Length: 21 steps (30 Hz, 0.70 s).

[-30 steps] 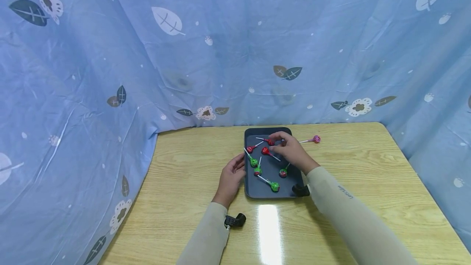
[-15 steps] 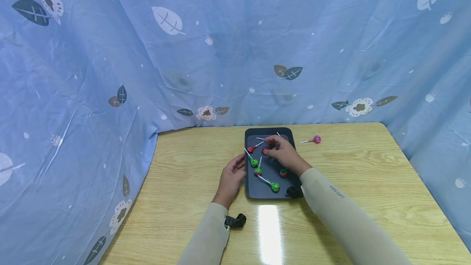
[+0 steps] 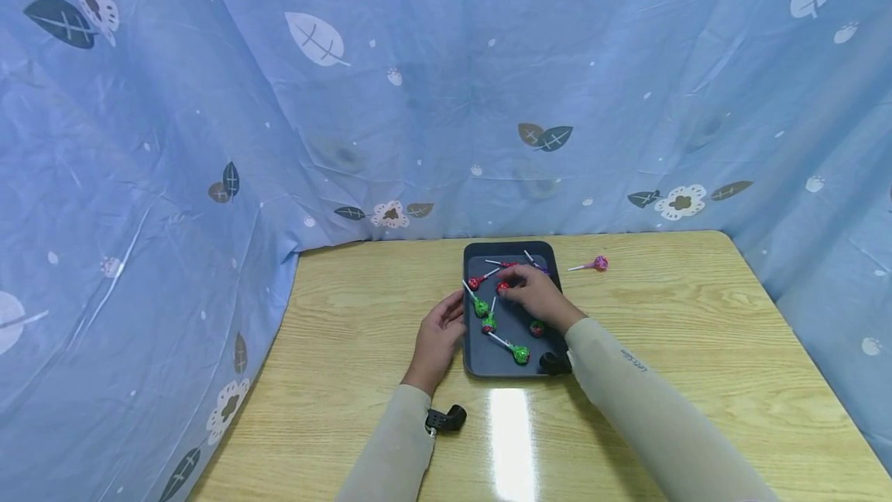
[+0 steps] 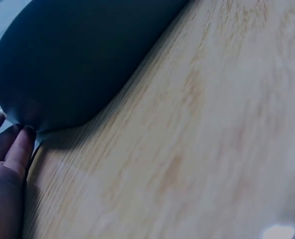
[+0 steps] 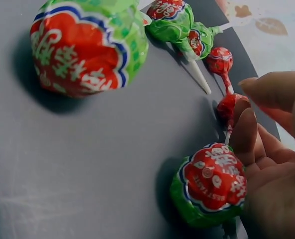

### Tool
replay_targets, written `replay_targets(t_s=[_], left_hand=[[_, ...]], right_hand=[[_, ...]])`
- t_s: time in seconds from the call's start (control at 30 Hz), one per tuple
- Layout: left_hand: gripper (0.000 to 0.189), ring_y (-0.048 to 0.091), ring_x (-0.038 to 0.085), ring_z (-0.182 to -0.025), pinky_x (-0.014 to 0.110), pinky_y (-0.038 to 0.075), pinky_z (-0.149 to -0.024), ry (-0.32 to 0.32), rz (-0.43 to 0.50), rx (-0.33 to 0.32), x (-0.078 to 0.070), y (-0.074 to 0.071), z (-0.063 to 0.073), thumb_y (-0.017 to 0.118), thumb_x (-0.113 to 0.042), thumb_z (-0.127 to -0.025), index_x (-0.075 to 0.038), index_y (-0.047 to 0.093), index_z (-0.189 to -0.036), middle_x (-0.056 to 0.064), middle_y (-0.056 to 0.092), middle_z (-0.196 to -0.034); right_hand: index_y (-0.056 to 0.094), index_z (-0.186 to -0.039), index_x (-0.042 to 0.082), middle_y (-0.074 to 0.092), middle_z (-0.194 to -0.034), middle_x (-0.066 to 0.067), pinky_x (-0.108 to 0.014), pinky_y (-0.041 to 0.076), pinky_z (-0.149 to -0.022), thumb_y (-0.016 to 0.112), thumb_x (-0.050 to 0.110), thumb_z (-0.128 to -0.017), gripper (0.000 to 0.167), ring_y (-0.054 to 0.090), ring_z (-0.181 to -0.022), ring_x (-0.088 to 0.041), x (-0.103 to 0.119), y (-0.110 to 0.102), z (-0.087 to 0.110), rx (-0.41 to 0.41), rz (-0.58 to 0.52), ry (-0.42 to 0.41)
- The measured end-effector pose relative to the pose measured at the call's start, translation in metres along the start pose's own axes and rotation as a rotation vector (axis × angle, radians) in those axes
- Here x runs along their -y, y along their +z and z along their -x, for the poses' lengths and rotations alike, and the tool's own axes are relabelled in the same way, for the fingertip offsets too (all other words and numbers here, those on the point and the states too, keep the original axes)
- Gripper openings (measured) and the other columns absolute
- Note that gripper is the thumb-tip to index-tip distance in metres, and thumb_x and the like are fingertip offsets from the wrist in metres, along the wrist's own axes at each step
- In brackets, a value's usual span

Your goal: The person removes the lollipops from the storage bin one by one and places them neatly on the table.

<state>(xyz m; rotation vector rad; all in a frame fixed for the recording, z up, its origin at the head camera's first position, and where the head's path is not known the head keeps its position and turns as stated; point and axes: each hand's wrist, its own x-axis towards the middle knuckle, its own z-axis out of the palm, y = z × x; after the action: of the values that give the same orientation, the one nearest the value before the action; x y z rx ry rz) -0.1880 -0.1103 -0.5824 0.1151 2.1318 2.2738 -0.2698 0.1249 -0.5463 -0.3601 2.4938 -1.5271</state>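
Note:
A dark grey tray [image 3: 512, 366] holds several wrapped lollipops. My left hand [image 3: 439, 335] rests beside its left wall; in the left wrist view, fingertips [image 4: 27, 133] touch the tray's outside. Over the tray, my right hand [image 3: 536, 297] reaches down at a red lollipop [image 3: 502, 286]. The right wrist view has bent fingers around that red lollipop [image 5: 228, 105], one fingertip overlapping it and a gap showing above. Close below the fingers lies a green-and-red lollipop [image 5: 210, 184]. Another red lollipop [image 3: 474, 283] and green lollipops [image 3: 481, 307] lie at the tray's left.
A pink-purple lollipop [image 3: 600, 263] lies on the wooden table [image 3: 669, 308], right of the tray. A dark purple lollipop [image 3: 540, 270] is in the tray's far right corner. Behind the table hangs a blue patterned curtain [image 3: 446, 99].
My right hand has moved left and slightly nearer, from the tray's far right part to the red lollipop. The dark purple lollipop in the corner has come into sight. My left hand stays put.

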Motion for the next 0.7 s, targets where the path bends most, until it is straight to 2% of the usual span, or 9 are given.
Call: replay_targets(t_s=[0.17, 0.43, 0.57, 0.7], left_hand=[[0.061, 0.059, 0.028, -0.139, 0.032, 0.050, -0.112, -0.001, -0.006, -0.005, 0.0000, -0.0001, -0.0001, 0.057, 0.007, -0.097, -0.004, 0.056, -0.158, 0.014, 0.062, -0.151], [0.062, 0.060, 0.027, -0.138, 0.031, 0.051, -0.111, -0.002, 0.000, -0.007, -0.0014, 0.0009, 0.0001, 0.057, 0.007, -0.097, -0.004, 0.056, -0.158, 0.014, 0.063, -0.150], [0.062, 0.059, 0.030, -0.139, 0.030, 0.051, -0.111, 0.004, 0.001, -0.007, -0.0023, 0.0013, 0.0001, 0.057, 0.007, -0.097, -0.001, 0.054, -0.158, 0.017, 0.062, -0.151], [0.062, 0.058, 0.031, -0.139, 0.030, 0.051, -0.111, 0.008, -0.003, -0.005, -0.0047, 0.0017, 0.0008, 0.056, 0.008, -0.097, 0.000, 0.054, -0.158, 0.018, 0.061, -0.151]], right_hand=[[0.077, -0.127, 0.004, 0.070, -0.126, -0.013, -0.036, 0.053, -0.080, 0.076, 0.011, -0.103, 0.026, 0.063, -0.097, -0.025, -0.0008, -0.0004, -0.0005, 0.009, 0.027, 0.024], [0.075, -0.118, 0.005, 0.069, -0.119, -0.011, -0.039, 0.052, -0.082, 0.079, 0.011, -0.100, 0.019, 0.061, -0.101, -0.028, -0.0007, -0.0003, -0.0013, 0.001, 0.023, 0.051], [0.073, -0.115, 0.006, 0.069, -0.111, -0.009, -0.037, 0.052, -0.078, 0.079, 0.010, -0.100, 0.016, 0.061, -0.094, -0.025, -0.0027, -0.0003, -0.0016, 0.003, 0.029, 0.050], [0.072, -0.120, 0.002, 0.069, -0.107, -0.011, -0.035, 0.056, -0.073, 0.074, 0.007, -0.102, 0.019, 0.063, -0.086, -0.023, -0.0030, -0.0018, -0.0005, 0.011, 0.000, 0.047]])
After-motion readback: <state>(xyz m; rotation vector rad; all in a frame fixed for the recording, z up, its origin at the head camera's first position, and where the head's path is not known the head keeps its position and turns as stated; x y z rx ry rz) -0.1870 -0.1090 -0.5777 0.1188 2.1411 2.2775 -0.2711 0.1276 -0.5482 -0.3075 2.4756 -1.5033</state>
